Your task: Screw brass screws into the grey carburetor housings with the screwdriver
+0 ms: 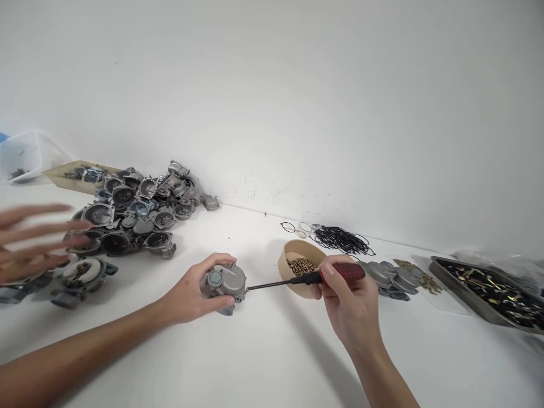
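Note:
My left hand [193, 292] grips a grey metal carburetor float bowl [232, 281], its fingers and thumb around the sides, low over the white table. In my right hand [351, 300] is a screwdriver [306, 278] with a red and black handle, held nearly level. Its shaft points left, and the tip meets the right edge of the bowl. A tiny brassy bit shows at the tip, too small to make out. Behind the screwdriver stands a round tan tub [295, 249] holding many small brass screws [301, 265].
A heap of similar metal bowls [140, 209] lies at left, near a co-worker's blurred hand [34, 243] and carburetor bodies [83, 277]. Black rubber rings [342, 239] lie by the wall. At right are more metal parts [393, 277], brass pieces [419, 275] and a metal tray [471, 300].

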The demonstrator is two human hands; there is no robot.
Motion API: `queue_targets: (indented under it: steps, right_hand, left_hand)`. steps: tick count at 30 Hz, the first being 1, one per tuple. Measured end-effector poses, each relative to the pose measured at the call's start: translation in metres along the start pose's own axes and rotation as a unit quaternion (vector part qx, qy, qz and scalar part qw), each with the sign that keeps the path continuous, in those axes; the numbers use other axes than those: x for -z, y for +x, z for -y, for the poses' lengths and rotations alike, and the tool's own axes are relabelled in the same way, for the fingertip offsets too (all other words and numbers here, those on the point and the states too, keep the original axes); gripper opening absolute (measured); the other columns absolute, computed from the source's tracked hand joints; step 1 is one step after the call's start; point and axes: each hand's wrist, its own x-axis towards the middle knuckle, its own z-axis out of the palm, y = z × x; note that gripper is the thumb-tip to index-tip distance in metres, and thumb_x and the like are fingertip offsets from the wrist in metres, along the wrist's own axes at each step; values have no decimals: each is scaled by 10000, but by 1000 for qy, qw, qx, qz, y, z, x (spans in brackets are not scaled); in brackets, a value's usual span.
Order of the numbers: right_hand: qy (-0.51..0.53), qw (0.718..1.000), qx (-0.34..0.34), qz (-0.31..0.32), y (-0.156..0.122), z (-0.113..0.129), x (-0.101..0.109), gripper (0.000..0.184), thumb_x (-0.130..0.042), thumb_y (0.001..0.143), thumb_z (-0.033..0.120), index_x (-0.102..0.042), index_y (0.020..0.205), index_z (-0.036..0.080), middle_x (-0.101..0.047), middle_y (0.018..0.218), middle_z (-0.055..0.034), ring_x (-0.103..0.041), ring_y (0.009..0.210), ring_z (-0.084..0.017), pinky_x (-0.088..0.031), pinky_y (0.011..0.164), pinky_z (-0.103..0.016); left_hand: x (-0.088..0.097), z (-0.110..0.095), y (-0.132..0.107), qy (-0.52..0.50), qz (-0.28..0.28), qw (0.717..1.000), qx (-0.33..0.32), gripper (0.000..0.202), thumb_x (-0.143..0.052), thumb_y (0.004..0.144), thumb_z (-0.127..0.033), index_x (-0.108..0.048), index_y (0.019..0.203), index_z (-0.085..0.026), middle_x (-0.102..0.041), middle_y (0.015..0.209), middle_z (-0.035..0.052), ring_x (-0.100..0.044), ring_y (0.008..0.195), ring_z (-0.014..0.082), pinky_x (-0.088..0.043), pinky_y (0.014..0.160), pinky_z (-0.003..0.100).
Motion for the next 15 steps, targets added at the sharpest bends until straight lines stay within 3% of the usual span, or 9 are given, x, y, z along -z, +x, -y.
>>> queue_targets:
  steps: [6, 10, 15]
  right_hand:
    - [14, 1000, -16, -2, -1, 3, -1, 281, -855, 891, 427, -697, 801, 213, -529, 641, 43, -527, 545, -114, -426, 528, -273]
    - [11, 1000, -20, 2, -1, 3, -1, 281, -847, 898, 426, -690, 804, 213, -545, 623, 42, -528, 541, -118, -430, 537, -280]
    - [11, 1000, -16, -11, 0, 1, 0, 289, -873, 868, 433, -702, 809, 208, -565, 626, 36, -526, 540, -120, -434, 532, -286]
  left_hand:
    - [-1, -5, 3, 35, 3, 999, 5, 698, -930, 767, -260, -560, 1359, -272, -712, 1171, 56, -719, 1050, 268, -556, 918, 377]
    - [-3, -6, 5, 18, 7, 1000, 6, 732, -925, 769, -245, -569, 1408, -267, -697, 1248, 73, -722, 1080, 271, -560, 951, 386]
    - [-6, -8, 8, -37, 40, 998, 4, 583, -901, 810, -231, -650, 1337, -226, -764, 1171, 79, -755, 1038, 265, -596, 928, 392]
